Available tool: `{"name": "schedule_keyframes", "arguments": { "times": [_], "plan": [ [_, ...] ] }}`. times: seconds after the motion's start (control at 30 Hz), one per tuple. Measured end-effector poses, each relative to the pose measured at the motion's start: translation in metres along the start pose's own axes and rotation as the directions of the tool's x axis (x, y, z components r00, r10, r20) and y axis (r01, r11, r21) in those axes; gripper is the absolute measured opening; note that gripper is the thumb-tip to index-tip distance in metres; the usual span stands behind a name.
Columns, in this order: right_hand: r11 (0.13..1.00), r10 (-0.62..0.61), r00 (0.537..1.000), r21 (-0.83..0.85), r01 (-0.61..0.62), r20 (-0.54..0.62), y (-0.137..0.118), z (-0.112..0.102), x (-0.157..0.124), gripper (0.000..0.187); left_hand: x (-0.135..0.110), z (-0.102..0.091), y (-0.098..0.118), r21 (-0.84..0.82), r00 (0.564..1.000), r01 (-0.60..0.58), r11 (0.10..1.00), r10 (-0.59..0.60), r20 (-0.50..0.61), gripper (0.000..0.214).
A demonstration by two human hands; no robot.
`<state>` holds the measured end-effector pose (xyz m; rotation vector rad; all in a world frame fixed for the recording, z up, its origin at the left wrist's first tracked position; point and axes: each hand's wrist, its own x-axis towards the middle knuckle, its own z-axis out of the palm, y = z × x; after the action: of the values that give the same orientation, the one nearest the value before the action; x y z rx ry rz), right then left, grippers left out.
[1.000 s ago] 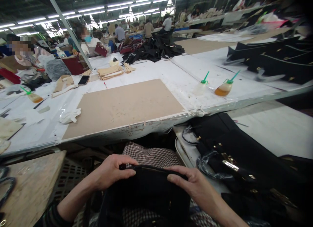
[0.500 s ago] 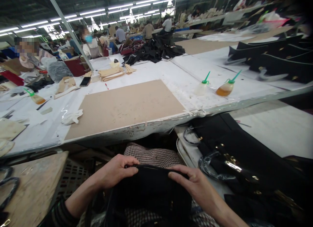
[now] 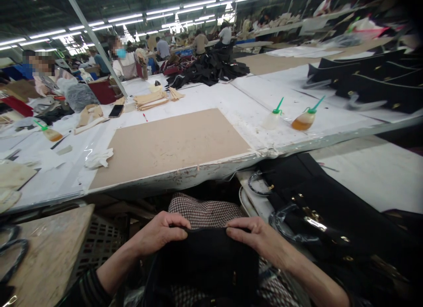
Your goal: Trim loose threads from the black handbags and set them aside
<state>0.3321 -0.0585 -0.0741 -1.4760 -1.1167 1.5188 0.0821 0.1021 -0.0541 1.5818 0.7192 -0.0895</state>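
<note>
The left hand (image 3: 163,234) and the right hand (image 3: 256,234) are both grasping the top edge of a black bag (image 3: 208,258), each pinching it between thumb and fingers. The bag hangs below and between them: the left hand grips the edge near its left end, the right hand grips it further right, and a straight stretch of edge runs between the two thumbs. A small gold fitting (image 3: 234,277) shows low on the bag, below the right hand. The bag's lower part is dark, and its outline there is hard to make out.

The bag is over a checked cloth (image 3: 205,210) on the person's lap, which shows beyond the hands and again beneath the bag. Beyond the lap stands a white table (image 3: 211,93), with a brown board (image 3: 175,139) lying near its front edge, well apart from the hands. To the right of the right hand, more black bags (image 3: 333,201) with gold fittings lie on a low surface. To the left, beyond the left forearm, are a basket (image 3: 99,236) with slotted sides and a worn wooden board (image 3: 46,241).
</note>
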Motion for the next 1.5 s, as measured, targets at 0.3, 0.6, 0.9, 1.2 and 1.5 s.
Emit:
{"name": "schedule_keyframes", "arguments": {
  "times": [0.3,0.6,0.9,1.2,1.5],
  "plan": [
    [0.834,-0.109,0.940,-0.484,0.263,0.324,-0.038,0.005,0.032,0.033,0.000,0.004,-0.003,-0.176,0.998,0.048,0.983,-0.042,0.036,0.019],
    [0.633,-0.140,0.906,-0.668,0.392,0.399,-0.055,0.040,0.062,0.028,0.001,0.003,-0.008,-0.171,1.000,0.028,0.985,-0.028,0.006,0.020],
    [0.711,-0.084,0.934,-0.636,0.300,0.347,-0.041,0.010,0.029,0.041,-0.010,-0.004,-0.002,-0.120,0.993,0.039,0.992,-0.025,0.117,0.023],
    [0.919,-0.056,0.983,-0.376,0.118,0.173,-0.010,-0.017,-0.019,0.040,0.002,-0.002,-0.001,-0.126,0.983,0.091,0.988,-0.069,0.171,0.021],
    [0.995,0.045,0.987,0.078,-0.057,0.153,0.013,-0.005,-0.017,0.036,0.002,-0.005,0.010,0.279,0.995,-0.027,0.960,-0.001,0.099,0.028]
  ]
}}
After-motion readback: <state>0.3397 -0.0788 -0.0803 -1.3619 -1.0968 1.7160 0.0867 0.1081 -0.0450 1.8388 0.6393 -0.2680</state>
